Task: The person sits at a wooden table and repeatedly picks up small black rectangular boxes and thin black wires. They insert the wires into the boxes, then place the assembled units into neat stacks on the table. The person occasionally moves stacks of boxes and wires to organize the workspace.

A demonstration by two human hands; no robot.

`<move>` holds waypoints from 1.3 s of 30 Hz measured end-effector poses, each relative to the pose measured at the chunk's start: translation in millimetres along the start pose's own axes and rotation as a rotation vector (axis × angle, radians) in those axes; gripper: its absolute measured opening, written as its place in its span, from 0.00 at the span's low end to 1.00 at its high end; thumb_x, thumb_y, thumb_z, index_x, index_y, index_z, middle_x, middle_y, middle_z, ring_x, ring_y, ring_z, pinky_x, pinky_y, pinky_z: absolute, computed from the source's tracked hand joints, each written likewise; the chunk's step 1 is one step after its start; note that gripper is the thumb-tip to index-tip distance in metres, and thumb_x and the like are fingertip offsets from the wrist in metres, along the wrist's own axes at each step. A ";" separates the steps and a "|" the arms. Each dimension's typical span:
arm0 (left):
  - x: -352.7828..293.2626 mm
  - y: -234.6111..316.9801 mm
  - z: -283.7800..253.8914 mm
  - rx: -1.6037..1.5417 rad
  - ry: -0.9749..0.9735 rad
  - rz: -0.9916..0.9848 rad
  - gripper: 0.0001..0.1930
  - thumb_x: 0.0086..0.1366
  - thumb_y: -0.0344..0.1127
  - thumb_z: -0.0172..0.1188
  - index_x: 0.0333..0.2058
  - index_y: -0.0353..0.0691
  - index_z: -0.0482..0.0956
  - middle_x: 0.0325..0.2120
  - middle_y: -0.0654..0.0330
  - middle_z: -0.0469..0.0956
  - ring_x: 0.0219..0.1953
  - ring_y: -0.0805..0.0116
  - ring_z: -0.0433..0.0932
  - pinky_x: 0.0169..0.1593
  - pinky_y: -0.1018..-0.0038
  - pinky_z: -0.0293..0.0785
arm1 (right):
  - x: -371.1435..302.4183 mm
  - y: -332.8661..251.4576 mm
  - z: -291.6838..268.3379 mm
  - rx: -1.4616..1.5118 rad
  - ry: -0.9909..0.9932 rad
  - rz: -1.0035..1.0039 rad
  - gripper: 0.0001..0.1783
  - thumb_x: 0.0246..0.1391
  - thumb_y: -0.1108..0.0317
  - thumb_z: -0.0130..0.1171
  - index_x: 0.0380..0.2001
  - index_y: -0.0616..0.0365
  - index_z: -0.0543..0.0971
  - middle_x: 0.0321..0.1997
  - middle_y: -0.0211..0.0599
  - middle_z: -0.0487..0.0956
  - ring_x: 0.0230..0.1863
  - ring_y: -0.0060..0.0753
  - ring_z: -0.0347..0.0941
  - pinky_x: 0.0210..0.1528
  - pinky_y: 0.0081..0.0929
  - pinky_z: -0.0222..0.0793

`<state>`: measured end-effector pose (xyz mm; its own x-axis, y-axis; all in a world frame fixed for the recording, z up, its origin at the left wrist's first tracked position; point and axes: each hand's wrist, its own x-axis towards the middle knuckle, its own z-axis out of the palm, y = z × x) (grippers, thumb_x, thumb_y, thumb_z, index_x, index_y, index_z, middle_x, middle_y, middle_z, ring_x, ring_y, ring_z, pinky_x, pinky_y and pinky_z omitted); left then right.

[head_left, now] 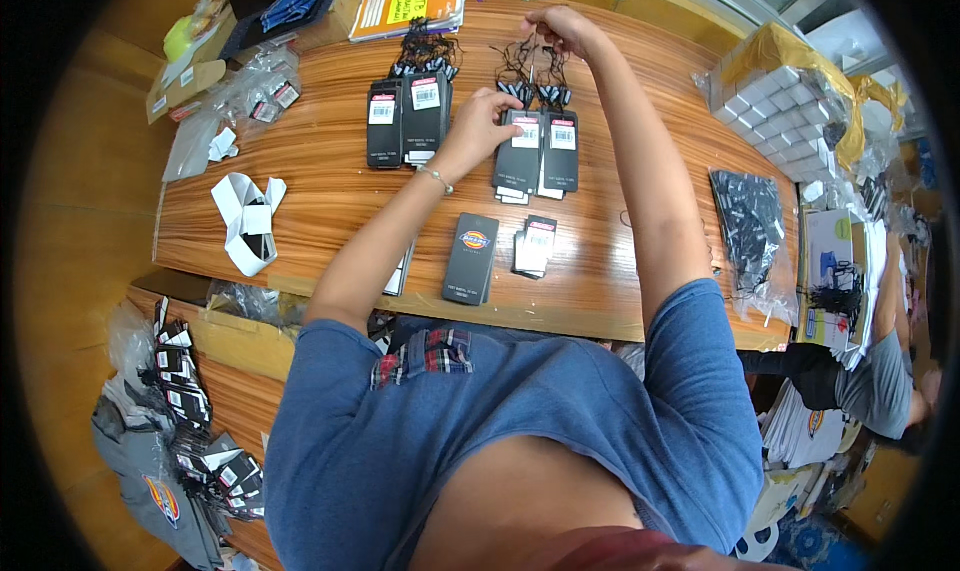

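Two dark grey stacks of hang tags with white stickers lie side by side at the far middle: a left stack [519, 156] and a right stack [560, 161]. Their black strings [515, 63] spread beyond them. My left hand [480, 126] bends over the upper left edge of the left stack, thumb and fingertips closed on its top tags. Above the strings, my right hand [562, 31] is closed, its fingertips pinching string ends. Farther left lies another pair of strung tag stacks [425, 121]. Nearer me are a stack of unstrung grey tags [470, 259] and some smaller stickered tags [536, 243].
A white paper band [240, 221] and plastic bags of tags [265, 86] occupy the left side. Orange notebooks [410, 11] lie at the back. On the right are bagged black strings [748, 226] and wrapped white boxes [775, 96]. Another person [880, 371] is at far right.
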<state>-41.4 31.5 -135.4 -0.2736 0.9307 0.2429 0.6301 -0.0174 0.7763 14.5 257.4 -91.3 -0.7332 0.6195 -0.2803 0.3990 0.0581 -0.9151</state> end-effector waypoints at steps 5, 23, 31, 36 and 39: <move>-6.4 0.4 -4.4 -0.014 -0.023 0.007 0.22 0.47 0.32 0.65 0.42 0.37 0.73 0.28 0.58 0.69 0.26 0.69 0.67 0.35 0.75 0.69 | 33.7 21.3 5.0 -0.062 -0.033 0.185 0.08 0.50 0.61 0.50 0.23 0.51 0.75 0.08 0.19 0.55 0.09 0.18 0.47 0.14 0.21 0.42; -1.3 26.0 -168.4 0.046 -0.083 0.024 0.25 0.56 0.35 0.59 0.52 0.39 0.64 0.30 0.65 0.72 0.25 0.81 0.66 0.33 0.82 0.67 | -330.5 -113.8 175.7 0.216 -1.131 -1.413 0.17 0.54 0.63 0.49 0.42 0.64 0.70 0.38 0.46 0.68 0.42 0.47 0.65 0.43 0.37 0.62; -9.1 72.7 -188.1 0.207 -0.153 0.099 0.22 0.56 0.36 0.58 0.49 0.39 0.67 0.28 0.65 0.73 0.27 0.79 0.65 0.34 0.81 0.65 | -374.8 -126.0 225.0 0.426 -1.016 -1.536 0.12 0.46 0.62 0.53 0.26 0.63 0.73 0.26 0.45 0.69 0.34 0.47 0.67 0.32 0.38 0.65; -20.0 93.3 -204.5 0.104 -0.206 0.196 0.16 0.58 0.35 0.57 0.45 0.39 0.72 0.30 0.65 0.74 0.31 0.79 0.69 0.38 0.81 0.67 | -386.3 -139.4 228.8 0.464 -1.288 -1.453 0.15 0.53 0.62 0.49 0.36 0.64 0.71 0.33 0.46 0.68 0.38 0.46 0.65 0.38 0.38 0.63; -42.5 115.8 -217.0 -0.158 -0.277 0.280 0.11 0.58 0.33 0.56 0.39 0.36 0.75 0.33 0.63 0.75 0.38 0.75 0.73 0.46 0.78 0.69 | -374.3 -131.4 198.5 0.402 -1.455 -1.325 0.17 0.57 0.62 0.46 0.42 0.65 0.69 0.37 0.47 0.67 0.40 0.46 0.64 0.42 0.38 0.61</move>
<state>-114.5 -89.4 70.3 0.1118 0.9446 0.3087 0.5271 -0.3197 0.7873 127.2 -137.6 76.3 -0.3091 -0.6407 0.7028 -0.6324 -0.4135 -0.6550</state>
